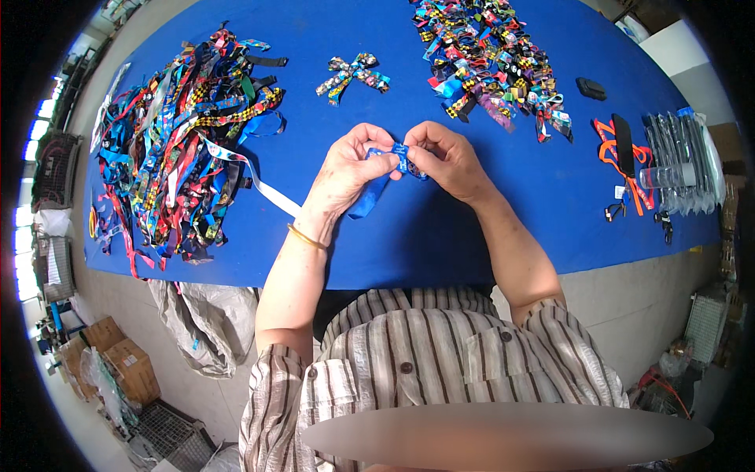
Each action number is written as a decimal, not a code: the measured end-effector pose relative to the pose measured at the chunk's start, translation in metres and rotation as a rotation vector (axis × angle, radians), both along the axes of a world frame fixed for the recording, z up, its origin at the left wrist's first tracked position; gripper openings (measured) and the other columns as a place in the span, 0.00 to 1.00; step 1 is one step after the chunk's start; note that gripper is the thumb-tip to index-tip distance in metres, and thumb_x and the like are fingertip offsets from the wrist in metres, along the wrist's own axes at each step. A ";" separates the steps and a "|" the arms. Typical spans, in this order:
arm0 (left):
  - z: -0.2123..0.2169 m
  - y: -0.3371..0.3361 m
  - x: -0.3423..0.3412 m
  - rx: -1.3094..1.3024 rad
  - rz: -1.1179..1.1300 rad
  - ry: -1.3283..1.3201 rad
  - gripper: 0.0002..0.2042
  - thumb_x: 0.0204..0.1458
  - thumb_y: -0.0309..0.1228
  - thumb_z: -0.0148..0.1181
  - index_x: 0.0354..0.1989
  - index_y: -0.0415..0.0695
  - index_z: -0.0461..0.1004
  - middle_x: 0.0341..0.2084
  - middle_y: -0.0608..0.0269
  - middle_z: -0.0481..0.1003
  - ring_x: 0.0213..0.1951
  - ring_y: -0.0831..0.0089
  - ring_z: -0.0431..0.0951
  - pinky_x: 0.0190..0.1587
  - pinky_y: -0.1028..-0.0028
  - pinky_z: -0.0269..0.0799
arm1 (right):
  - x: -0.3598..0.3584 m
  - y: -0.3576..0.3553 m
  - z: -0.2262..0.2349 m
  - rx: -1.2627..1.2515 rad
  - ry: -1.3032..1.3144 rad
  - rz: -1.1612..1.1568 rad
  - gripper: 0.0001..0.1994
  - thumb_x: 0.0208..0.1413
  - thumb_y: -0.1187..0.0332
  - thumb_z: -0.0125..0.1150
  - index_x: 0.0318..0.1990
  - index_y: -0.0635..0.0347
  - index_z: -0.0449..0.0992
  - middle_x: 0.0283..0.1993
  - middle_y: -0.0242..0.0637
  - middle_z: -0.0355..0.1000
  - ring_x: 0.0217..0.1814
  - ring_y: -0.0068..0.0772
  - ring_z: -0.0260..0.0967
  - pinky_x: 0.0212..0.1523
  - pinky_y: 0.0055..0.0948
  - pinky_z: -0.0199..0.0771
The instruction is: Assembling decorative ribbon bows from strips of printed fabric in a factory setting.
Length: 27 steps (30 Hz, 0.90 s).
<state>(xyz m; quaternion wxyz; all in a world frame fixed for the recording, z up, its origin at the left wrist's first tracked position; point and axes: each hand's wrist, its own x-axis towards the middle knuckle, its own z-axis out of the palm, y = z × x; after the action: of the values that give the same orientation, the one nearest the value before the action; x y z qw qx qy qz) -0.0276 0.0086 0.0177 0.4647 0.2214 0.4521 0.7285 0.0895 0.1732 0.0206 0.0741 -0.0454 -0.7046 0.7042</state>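
Observation:
Over the middle of the blue table, a blue printed ribbon strap [401, 160] is pinched between both hands. My left hand [354, 161] grips it with thumb and forefinger, and a loose blue end hangs below those fingers. On the other side, my right hand [448, 161] holds it with thumb and fingertips pressed together. Part of the strap is hidden behind the fingers. Beyond the hands lies a small crossed bundle of patterned straps [353, 77]. A white strap [271, 191] runs from the left pile to beside my left wrist.
A large heap of colourful straps [169, 157] covers the table's left side. Folded straps [495, 63] lie in rows at the far right. Near the right edge are a black object [591, 88], orange straps [609, 149], and a stack of clear-wrapped dark items [692, 169].

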 end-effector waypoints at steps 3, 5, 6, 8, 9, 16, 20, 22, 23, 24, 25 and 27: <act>0.000 0.000 -0.001 -0.016 -0.001 0.006 0.11 0.51 0.19 0.62 0.41 0.38 0.69 0.31 0.59 0.77 0.32 0.73 0.78 0.39 0.75 0.75 | -0.003 -0.005 0.005 0.315 0.196 -0.170 0.03 0.55 0.75 0.58 0.36 0.59 0.72 0.29 0.28 0.71 0.28 0.17 0.68 0.31 0.22 0.66; 0.001 0.001 0.000 -0.034 0.003 0.013 0.11 0.51 0.19 0.62 0.41 0.38 0.69 0.31 0.59 0.77 0.32 0.73 0.78 0.39 0.76 0.75 | -0.007 0.001 0.005 0.925 0.468 -0.317 0.03 0.52 0.76 0.58 0.34 0.59 0.72 0.29 0.36 0.71 0.27 0.32 0.70 0.32 0.31 0.66; 0.002 0.002 0.000 -0.027 0.012 0.015 0.11 0.51 0.20 0.63 0.40 0.38 0.69 0.31 0.59 0.77 0.32 0.74 0.78 0.39 0.76 0.75 | -0.008 0.000 0.005 0.924 0.467 -0.316 0.03 0.52 0.76 0.58 0.34 0.59 0.72 0.29 0.36 0.71 0.27 0.32 0.70 0.32 0.31 0.66; 0.002 0.002 0.000 -0.021 0.023 0.017 0.11 0.51 0.20 0.63 0.40 0.39 0.69 0.32 0.60 0.77 0.32 0.74 0.78 0.39 0.76 0.75 | -0.010 -0.003 0.006 1.014 0.528 -0.427 0.03 0.50 0.76 0.58 0.33 0.60 0.71 0.30 0.41 0.71 0.28 0.44 0.69 0.34 0.38 0.65; 0.001 0.001 0.000 -0.038 0.040 0.032 0.11 0.51 0.20 0.63 0.40 0.39 0.69 0.31 0.60 0.77 0.32 0.74 0.78 0.39 0.76 0.75 | -0.009 -0.003 0.005 1.013 0.528 -0.427 0.03 0.50 0.76 0.58 0.33 0.60 0.71 0.30 0.41 0.71 0.28 0.44 0.69 0.34 0.38 0.65; 0.004 0.001 0.002 -0.080 0.037 0.052 0.11 0.50 0.19 0.62 0.40 0.40 0.68 0.31 0.63 0.76 0.32 0.77 0.77 0.38 0.79 0.74 | -0.002 -0.002 0.003 0.346 0.163 -0.142 0.05 0.53 0.75 0.58 0.37 0.62 0.73 0.31 0.33 0.72 0.32 0.22 0.71 0.31 0.25 0.71; 0.004 0.000 0.003 -0.117 0.039 0.096 0.12 0.49 0.19 0.63 0.40 0.41 0.69 0.30 0.67 0.75 0.31 0.81 0.75 0.36 0.82 0.71 | -0.001 -0.005 0.004 0.328 0.128 -0.153 0.04 0.52 0.76 0.58 0.35 0.61 0.73 0.30 0.33 0.72 0.31 0.26 0.72 0.32 0.28 0.70; 0.004 0.001 0.001 -0.177 0.051 0.180 0.13 0.47 0.19 0.64 0.39 0.42 0.69 0.29 0.70 0.73 0.30 0.85 0.72 0.33 0.85 0.67 | -0.004 -0.004 0.003 0.588 0.250 -0.229 0.03 0.52 0.76 0.58 0.34 0.60 0.72 0.30 0.34 0.72 0.31 0.31 0.71 0.34 0.31 0.69; 0.003 0.000 0.001 -0.179 0.052 0.179 0.13 0.47 0.19 0.64 0.39 0.42 0.69 0.29 0.70 0.73 0.30 0.85 0.72 0.33 0.85 0.67 | -0.006 -0.004 0.002 0.847 0.373 -0.304 0.03 0.51 0.77 0.58 0.33 0.59 0.72 0.29 0.35 0.71 0.31 0.36 0.71 0.35 0.34 0.68; 0.002 0.000 0.001 -0.194 0.059 0.194 0.13 0.47 0.19 0.64 0.39 0.42 0.69 0.29 0.71 0.73 0.30 0.86 0.71 0.33 0.85 0.65 | -0.007 -0.005 0.002 0.846 0.373 -0.303 0.03 0.51 0.77 0.58 0.33 0.59 0.72 0.29 0.35 0.71 0.31 0.36 0.71 0.35 0.34 0.68; 0.002 0.001 0.001 -0.208 0.064 0.208 0.13 0.47 0.19 0.65 0.39 0.43 0.69 0.29 0.72 0.72 0.30 0.87 0.69 0.33 0.86 0.64 | -0.008 -0.006 0.003 0.852 0.387 -0.332 0.04 0.50 0.77 0.58 0.33 0.58 0.72 0.29 0.35 0.71 0.31 0.39 0.71 0.36 0.36 0.67; 0.004 0.001 0.002 -0.233 0.083 0.258 0.13 0.47 0.19 0.65 0.39 0.43 0.69 0.29 0.71 0.72 0.30 0.86 0.70 0.33 0.85 0.65 | -0.008 -0.007 0.004 0.859 0.400 -0.361 0.04 0.50 0.77 0.58 0.33 0.58 0.71 0.29 0.36 0.70 0.32 0.43 0.70 0.37 0.38 0.66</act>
<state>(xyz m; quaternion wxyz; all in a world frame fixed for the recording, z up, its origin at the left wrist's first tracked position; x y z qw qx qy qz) -0.0258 0.0094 0.0212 0.3951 0.2388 0.5979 0.6553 0.0814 0.1663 0.0244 0.3402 0.0039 -0.8836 0.3218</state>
